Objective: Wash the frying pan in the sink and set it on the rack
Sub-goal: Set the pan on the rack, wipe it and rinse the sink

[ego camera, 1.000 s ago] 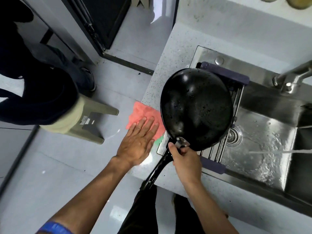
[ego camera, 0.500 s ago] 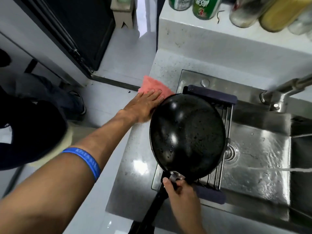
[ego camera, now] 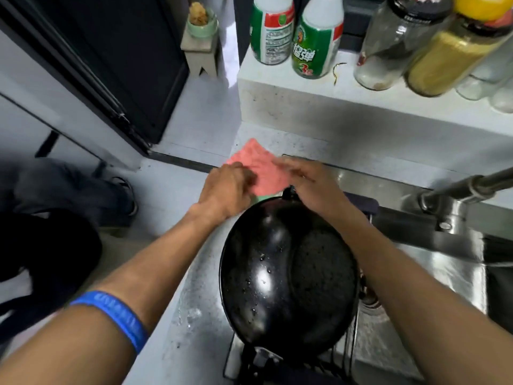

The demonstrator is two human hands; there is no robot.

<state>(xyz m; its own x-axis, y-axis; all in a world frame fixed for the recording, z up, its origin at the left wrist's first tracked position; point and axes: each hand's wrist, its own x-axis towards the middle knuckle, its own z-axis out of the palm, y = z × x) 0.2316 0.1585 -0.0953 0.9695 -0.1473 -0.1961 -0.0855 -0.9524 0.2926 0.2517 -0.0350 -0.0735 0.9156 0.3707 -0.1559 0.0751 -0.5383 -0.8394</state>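
The black frying pan (ego camera: 288,279) lies wet on the dish rack (ego camera: 370,207) across the left part of the steel sink (ego camera: 444,276). Its handle (ego camera: 258,359) points toward me and no hand touches the pan. Beyond the pan's far rim, a pink cloth (ego camera: 256,165) lies on the counter corner. My left hand (ego camera: 227,187) grips the cloth's left side with curled fingers. My right hand (ego camera: 308,182) reaches over the pan and pinches the cloth's right edge. Both hands are blurred.
A steel faucet (ego camera: 458,190) juts in from the right above the sink. A raised ledge (ego camera: 305,101) behind the counter holds two green-and-white bottles (ego camera: 316,37) and several jars (ego camera: 399,40). Another person's leg and shoe (ego camera: 122,190) are on the floor at left.
My right hand has let go of the pan handle and moved to the pink cloth. The left hand has curled onto the cloth. The pan now rests on the rack unheld.
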